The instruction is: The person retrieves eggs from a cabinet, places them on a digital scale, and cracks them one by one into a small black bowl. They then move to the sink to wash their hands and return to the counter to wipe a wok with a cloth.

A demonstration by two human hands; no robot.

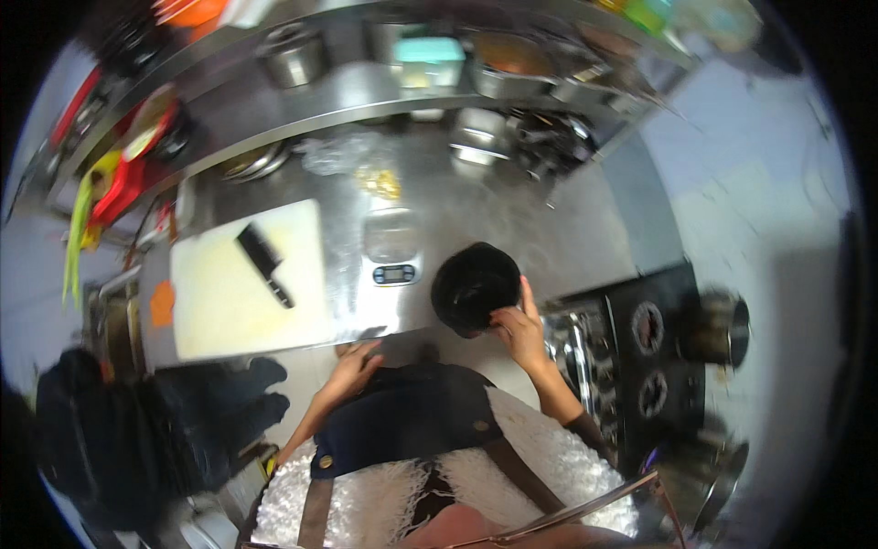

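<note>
My right hand (520, 333) grips the near right rim of a black bowl (475, 288), held tilted near the front edge of the steel counter. Its inside is too dark to make out. My left hand (357, 367) is at the counter's front edge with its fingers apart, holding nothing that I can see. Between the hands and farther back lies a small digital kitchen scale (393, 274) with a clear plate (391, 235). A white cutting board (250, 322) lies to the left, and a black-handled cleaver (260, 254) rests on it.
Behind the scale lie yellow pieces (379, 184) and a clear plastic bag (336, 154). Metal containers (480, 134) stand under a steel shelf (329, 121) holding pots. A gas stove (634, 364) is at the right, with a metal pot (720, 329) beyond. A person in dark clothes (123, 432) is at the lower left.
</note>
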